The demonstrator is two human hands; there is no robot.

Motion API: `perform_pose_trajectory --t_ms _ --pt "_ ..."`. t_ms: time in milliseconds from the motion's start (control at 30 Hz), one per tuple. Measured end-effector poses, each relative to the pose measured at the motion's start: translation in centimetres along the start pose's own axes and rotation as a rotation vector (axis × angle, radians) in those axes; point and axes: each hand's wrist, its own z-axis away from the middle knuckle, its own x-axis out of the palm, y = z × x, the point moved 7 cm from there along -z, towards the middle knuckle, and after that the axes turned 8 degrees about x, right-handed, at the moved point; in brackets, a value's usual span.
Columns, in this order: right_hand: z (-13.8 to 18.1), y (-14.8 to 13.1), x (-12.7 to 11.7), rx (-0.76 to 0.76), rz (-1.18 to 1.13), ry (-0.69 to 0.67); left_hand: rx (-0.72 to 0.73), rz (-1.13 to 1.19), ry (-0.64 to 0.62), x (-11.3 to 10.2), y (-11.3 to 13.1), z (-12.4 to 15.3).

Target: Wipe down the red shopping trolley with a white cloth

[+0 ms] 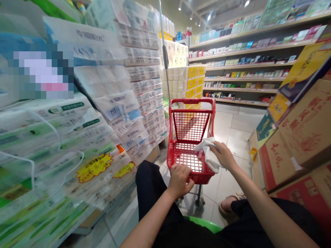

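Note:
A red plastic shopping cart [191,136] with a grid basket stands on the floor between my knees. My left hand [180,179] grips the near rim of its basket, fingers curled over the edge. In my right hand [222,155] is a bunched white cloth [210,151], pressed against the right side of the basket. Part of the cloth hangs down outside the rim. The fingers of my right hand are partly hidden behind the cloth.
Tall stacks of wrapped tissue packs [144,86] rise on the left, some with yellow price tags [95,168]. Cardboard boxes [297,134] are piled at the right. Stocked shelves [240,62] line the back. Below me shows a green seat edge [204,223].

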Motion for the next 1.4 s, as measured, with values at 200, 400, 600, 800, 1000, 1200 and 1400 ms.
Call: perform_pose_trajectory --t_ms 200,400,600,800,1000,1200,1400 --pt "5.6 -2.8 -0.9 -0.021 0.021 -0.029 0.02 -0.023 -0.02 0.1 0.1 -0.1" --pt "10.1 -6.0 -1.5 -0.033 0.232 0.059 0.037 -0.007 -0.028 0.5 1.1 -0.6" --pt "11.3 -9.2 -0.6 -0.176 0.364 0.064 0.031 0.024 -0.048 0.8 1.0 -1.5" --pt "10.7 -8.9 -0.5 -0.267 0.407 -0.015 0.068 0.09 -0.076 0.1 -0.5 -1.6" --pt "9.6 -7.3 -0.6 -0.246 0.378 -0.08 0.101 0.137 -0.098 -0.5 -2.7 -1.6" --pt "6.1 -5.0 -1.4 -0.15 0.373 -0.062 0.109 0.171 -0.089 -0.6 -4.4 -2.5" --pt "2.2 -1.0 -3.5 -0.022 0.405 -0.025 0.07 0.156 -0.077 -0.8 -6.5 -3.2"
